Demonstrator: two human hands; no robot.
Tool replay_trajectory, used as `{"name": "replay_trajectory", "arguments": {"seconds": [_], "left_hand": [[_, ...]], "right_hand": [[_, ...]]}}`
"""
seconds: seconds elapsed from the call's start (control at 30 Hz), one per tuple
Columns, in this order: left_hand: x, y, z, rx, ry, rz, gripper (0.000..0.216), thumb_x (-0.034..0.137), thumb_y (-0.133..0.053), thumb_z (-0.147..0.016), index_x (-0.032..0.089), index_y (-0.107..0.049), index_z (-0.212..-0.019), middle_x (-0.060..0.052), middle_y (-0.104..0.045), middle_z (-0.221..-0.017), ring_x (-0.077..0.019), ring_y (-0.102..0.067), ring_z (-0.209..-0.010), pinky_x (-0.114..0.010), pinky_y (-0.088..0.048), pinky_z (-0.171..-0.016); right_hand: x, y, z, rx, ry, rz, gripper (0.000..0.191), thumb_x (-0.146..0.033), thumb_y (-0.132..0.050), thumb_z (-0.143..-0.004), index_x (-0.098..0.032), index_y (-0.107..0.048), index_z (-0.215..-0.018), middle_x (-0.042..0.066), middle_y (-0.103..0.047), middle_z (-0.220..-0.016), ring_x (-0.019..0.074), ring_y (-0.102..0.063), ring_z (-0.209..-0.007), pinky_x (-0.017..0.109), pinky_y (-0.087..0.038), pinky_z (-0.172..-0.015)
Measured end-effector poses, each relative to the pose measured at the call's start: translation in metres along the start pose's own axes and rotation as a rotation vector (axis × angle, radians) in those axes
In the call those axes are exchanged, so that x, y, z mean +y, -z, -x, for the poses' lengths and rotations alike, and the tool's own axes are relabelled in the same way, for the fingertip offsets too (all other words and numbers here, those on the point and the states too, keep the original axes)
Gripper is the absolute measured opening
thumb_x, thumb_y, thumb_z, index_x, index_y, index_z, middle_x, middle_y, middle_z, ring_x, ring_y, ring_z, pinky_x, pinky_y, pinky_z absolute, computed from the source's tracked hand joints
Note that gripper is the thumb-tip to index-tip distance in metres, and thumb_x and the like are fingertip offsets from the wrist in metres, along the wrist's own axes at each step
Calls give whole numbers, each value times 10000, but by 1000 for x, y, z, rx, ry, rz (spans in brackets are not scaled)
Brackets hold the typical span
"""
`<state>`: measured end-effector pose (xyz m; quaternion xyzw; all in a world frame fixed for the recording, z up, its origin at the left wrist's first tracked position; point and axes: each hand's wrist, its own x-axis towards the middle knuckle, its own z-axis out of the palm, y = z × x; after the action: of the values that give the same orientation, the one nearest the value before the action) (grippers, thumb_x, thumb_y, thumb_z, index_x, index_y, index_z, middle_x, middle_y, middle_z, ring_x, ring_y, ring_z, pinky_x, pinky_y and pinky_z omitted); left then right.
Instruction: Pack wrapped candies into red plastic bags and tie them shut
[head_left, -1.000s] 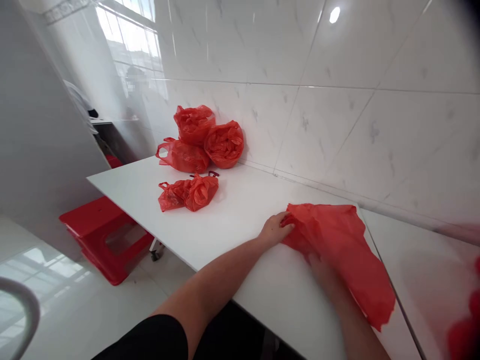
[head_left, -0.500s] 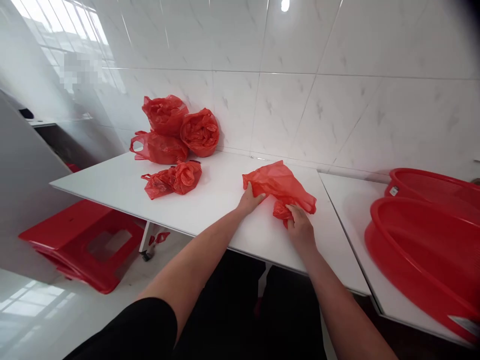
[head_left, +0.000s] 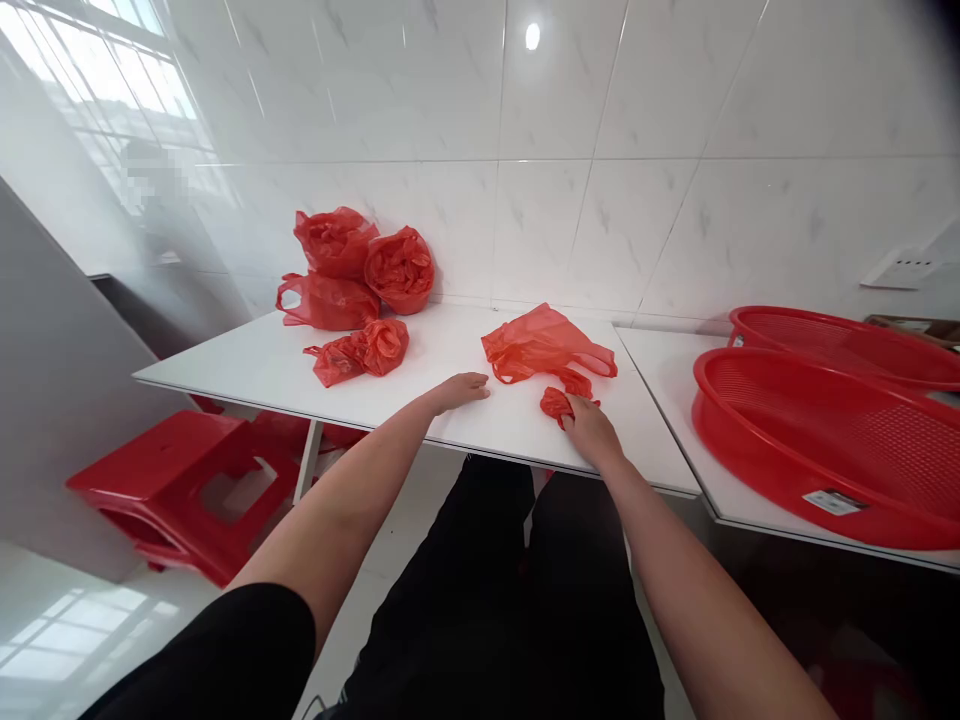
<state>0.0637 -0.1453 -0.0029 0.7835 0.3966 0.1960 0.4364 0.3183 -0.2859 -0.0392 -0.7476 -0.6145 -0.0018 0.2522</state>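
Observation:
On the white table (head_left: pixel 450 350) a thin red plastic bag (head_left: pixel 547 340) lies spread out, with a gathered part at its lower right. Just below it is a crumpled red plastic bag (head_left: pixel 555 404), bunched small; whether the two are joined I cannot tell. My right hand (head_left: pixel 592 432) closes its fingers on this crumpled bundle, resting at the tabletop. To the left of the spread bag, my left hand (head_left: pixel 459 392) is held apart from it, fingers stretched out and holding nothing.
Stuffed red bags (head_left: pixel 401 270) are piled against the tiled wall, with a knotted red bag (head_left: pixel 364 350) in front. Large red perforated baskets (head_left: pixel 780 440) occupy the right-hand table. Red plastic stools (head_left: pixel 165 460) stand below at the left.
My left hand has let go of the spread bag and drawn back left. My right hand stays at the crumpled bag, now lying apart from the spread sheet's edge. The view has shifted somewhat.

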Motion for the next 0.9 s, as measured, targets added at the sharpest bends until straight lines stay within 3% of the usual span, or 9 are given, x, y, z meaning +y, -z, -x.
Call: {"name": "replay_trajectory", "arguments": {"seconds": [0.27,0.4,0.53,0.6,0.7,0.8,0.9], "left_hand": [[12,3,27,-14,39,-284,472,413,-651,-710,236,-610,-1146,-44,-531,-1330,-288,-454,-1235,-394,-314,-1037],[22,0,41,5,-9,-370,357,398,-570,-832,160,-607,-1096,-81,-579,-1225,-260,-529,-1125,-450,-388,-973],[34,-6,48,56,-58,-440,305,379,-503,-886,161,-598,-1075,-73,-583,-1167,-223,-557,-1050,-434,-440,-918],[41,-19,48,78,-68,-480,330,400,-534,-861,162,-600,-1081,-82,-586,-1178,-237,-550,-1072,-446,-417,-941],[51,-60,51,94,-82,-533,549,478,-656,-723,195,-556,-1183,-115,-558,-1258,-306,-506,-1157,-453,-367,-979],[56,-110,58,131,-125,-588,609,497,-572,-771,188,-462,-1284,-157,-431,-1385,-350,-375,-1274,-502,-275,-1029],[58,-139,64,157,-168,-634,529,451,-454,-847,156,-443,-1286,-174,-321,-1450,-350,-247,-1344,-529,-176,-1065]], "right_hand": [[-4,6,14,-15,3,29,506,-283,-365,-873,-125,-406,-1352,124,-441,-1377,240,-389,-1262,341,-304,-1032],[-1,8,20,-9,-3,22,507,-280,-397,-861,-131,-416,-1345,127,-455,-1365,238,-416,-1241,336,-322,-1016],[1,10,26,13,5,9,491,-280,-404,-859,-144,-433,-1330,120,-471,-1353,237,-435,-1224,337,-338,-999],[2,10,28,25,19,6,485,-278,-405,-859,-142,-442,-1322,119,-485,-1339,237,-438,-1223,338,-335,-1003],[4,8,29,43,38,8,477,-280,-399,-862,-131,-451,-1313,131,-491,-1333,244,-444,-1218,354,-336,-1004],[6,5,28,53,60,18,475,-280,-389,-866,-110,-456,-1305,149,-500,-1320,251,-453,-1210,363,-344,-997],[8,3,27,59,74,30,474,-281,-392,-864,-108,-461,-1300,149,-513,-1306,251,-464,-1200,359,-355,-985]]}}
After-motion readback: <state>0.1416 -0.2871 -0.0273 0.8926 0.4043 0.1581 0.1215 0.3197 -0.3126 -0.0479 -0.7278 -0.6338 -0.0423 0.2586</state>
